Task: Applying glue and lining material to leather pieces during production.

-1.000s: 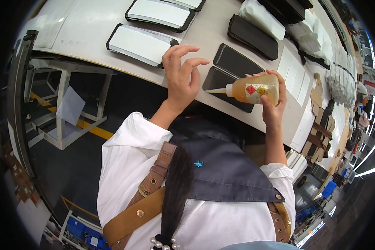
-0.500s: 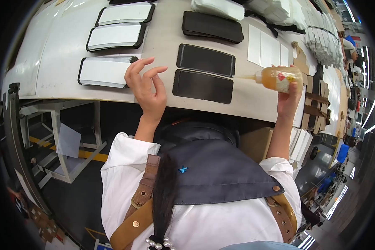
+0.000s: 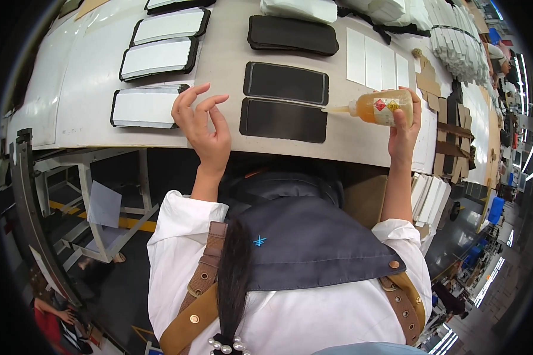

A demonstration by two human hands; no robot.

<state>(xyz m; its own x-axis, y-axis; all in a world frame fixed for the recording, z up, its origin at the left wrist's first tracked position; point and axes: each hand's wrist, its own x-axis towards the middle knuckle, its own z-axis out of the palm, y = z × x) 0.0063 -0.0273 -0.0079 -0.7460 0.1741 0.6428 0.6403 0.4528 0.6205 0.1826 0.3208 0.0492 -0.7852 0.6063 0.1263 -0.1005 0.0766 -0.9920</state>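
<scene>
My right hand (image 3: pixel 404 131) grips a squeeze bottle (image 3: pixel 378 107) of amber liquid, held sideways with its nozzle pointing left at the right end of two black rectangular panels. The nearer panel (image 3: pixel 283 120) and the farther one (image 3: pixel 286 83) lie flat on the pale table (image 3: pixel 219 59). My left hand (image 3: pixel 201 124) hovers empty, fingers spread and curled, over the table's near edge between the nearer black panel and a white-faced, black-edged panel (image 3: pixel 143 107).
Two more white-faced panels (image 3: pixel 159 57) lie farther left. A stack of black panels (image 3: pixel 292 35), white sheets (image 3: pixel 373 59), white bagged stacks (image 3: pixel 456 41) and brown cardboard pieces (image 3: pixel 450 142) sit to the right. A white metal frame (image 3: pixel 95 195) stands under the table.
The view swung so the panels now lie square ahead. The bottle moved from above the black panels to their right end and dipped slightly. My left hand stayed raised and empty.
</scene>
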